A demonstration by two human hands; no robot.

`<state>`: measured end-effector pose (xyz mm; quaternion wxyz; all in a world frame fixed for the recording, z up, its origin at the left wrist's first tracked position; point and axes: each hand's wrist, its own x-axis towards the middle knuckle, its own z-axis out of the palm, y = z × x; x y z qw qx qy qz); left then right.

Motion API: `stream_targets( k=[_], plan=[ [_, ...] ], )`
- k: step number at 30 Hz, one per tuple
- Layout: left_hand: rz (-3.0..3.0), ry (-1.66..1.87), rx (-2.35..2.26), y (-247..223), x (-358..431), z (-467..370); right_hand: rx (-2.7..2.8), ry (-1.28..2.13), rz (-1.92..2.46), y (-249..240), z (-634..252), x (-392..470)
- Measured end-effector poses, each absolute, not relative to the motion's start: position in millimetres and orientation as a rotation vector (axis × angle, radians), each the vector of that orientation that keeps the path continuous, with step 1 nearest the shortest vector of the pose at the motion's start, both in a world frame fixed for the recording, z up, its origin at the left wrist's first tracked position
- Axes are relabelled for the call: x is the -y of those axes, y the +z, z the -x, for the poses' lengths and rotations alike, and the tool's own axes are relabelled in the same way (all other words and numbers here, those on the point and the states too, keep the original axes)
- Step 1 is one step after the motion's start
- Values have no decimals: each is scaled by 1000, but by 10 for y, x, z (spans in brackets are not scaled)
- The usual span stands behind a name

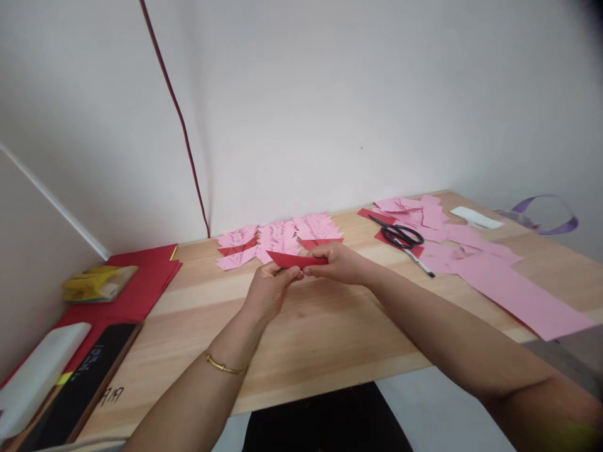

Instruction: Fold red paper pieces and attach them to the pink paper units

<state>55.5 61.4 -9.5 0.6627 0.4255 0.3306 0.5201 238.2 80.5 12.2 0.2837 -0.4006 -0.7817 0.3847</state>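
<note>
A narrow piece of folded red paper (289, 259) is held up over the middle of the wooden table. My left hand (269, 285) pinches its lower edge from the left, thumb on the near side. From the right, my right hand (336, 262) grips the other end between thumb and fingers. The two thumbs nearly meet beneath it. Just behind the hands lie rows of folded pink paper pieces (277, 238), with a few red folded pieces (321, 243) among them. The fingers on the far side of the paper are partly hidden.
Black-handled scissors (400, 235) and a white pen (418, 262) lie at right, near loose pink paper (518, 289). On the left are red sheets (153, 276), a yellow packet (98, 284), a white box (44, 376) and a dark box (89, 383). A wall stands behind.
</note>
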Motion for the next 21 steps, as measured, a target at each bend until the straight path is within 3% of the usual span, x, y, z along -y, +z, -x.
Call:
stream_targets(
  k=[9, 21],
  plan=[
    [-892, 1283, -836, -51, -643, -539, 1978, 381, 856, 192, -2275, -724],
    [-1003, 1283, -862, -67, -619, -566, 2149, -186, 786, 124, -2256, -716]
  ],
)
